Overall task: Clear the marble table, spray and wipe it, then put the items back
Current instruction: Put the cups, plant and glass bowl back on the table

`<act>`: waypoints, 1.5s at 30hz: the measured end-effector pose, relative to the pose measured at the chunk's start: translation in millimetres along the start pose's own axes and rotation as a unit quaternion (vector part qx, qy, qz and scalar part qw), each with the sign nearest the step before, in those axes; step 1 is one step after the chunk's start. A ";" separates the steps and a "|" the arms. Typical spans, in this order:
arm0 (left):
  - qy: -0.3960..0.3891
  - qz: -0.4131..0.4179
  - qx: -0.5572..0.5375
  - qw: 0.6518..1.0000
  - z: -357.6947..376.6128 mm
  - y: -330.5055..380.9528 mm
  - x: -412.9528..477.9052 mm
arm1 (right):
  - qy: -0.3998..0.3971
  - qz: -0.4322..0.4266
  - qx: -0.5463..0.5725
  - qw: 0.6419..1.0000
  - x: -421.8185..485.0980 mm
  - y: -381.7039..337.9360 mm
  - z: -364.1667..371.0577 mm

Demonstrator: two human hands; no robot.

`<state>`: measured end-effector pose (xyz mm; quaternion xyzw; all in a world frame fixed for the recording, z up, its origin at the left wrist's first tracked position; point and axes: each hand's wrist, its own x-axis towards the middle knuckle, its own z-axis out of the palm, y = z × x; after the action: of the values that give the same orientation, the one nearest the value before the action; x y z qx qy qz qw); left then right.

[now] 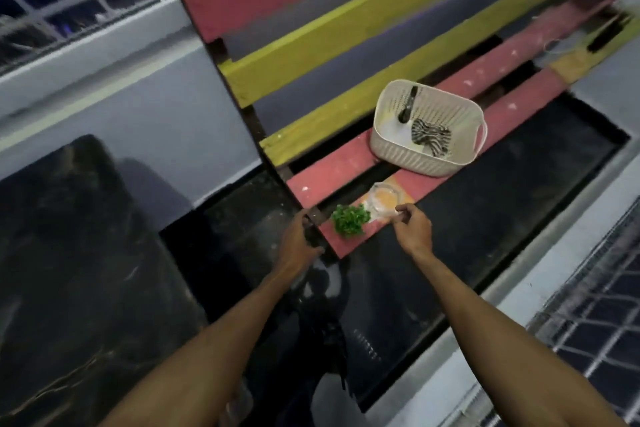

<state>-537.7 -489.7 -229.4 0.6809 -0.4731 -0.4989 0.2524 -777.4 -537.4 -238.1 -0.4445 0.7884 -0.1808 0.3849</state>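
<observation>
The black marble table (69,253) lies at the lower left, blurred. On the red seat slat of a painted wooden bench (332,180) stand a small green plant (349,219) and a clear glass dish (382,203). My right hand (412,229) pinches the near rim of the glass dish. My left hand (300,236) curls its fingers over the dark end frame of the bench, just left of the plant. Farther along the seat sits a white plastic basket (408,156) holding a striped cloth (431,137) and a black object I cannot identify (408,104).
The bench has red and yellow slats with dark gaps between them. A glossy black floor strip (485,218) runs under and to the right of the bench. A grey wall ledge (104,87) with a railing is behind, and mesh fencing (595,340) is at lower right.
</observation>
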 end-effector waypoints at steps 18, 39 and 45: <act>0.115 0.067 -0.045 0.990 144.6 -89.0 115.8 | 0.038 -0.011 -0.068 0.997 156.9 74.2 64.4; 0.292 0.090 -0.036 0.951 -192.5 -39.5 -110.2 | -0.013 -0.189 -0.016 0.982 -130.5 -143.0 74.5; 0.358 0.070 -0.049 0.930 -309.2 -90.4 -225.5 | -0.049 -0.241 -0.024 0.969 -266.4 -187.6 124.2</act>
<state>-230.7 -288.9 -87.9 0.7662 -0.3730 -0.2251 0.4723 -494.5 -407.7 -80.9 -0.6391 0.6420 -0.2271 0.3575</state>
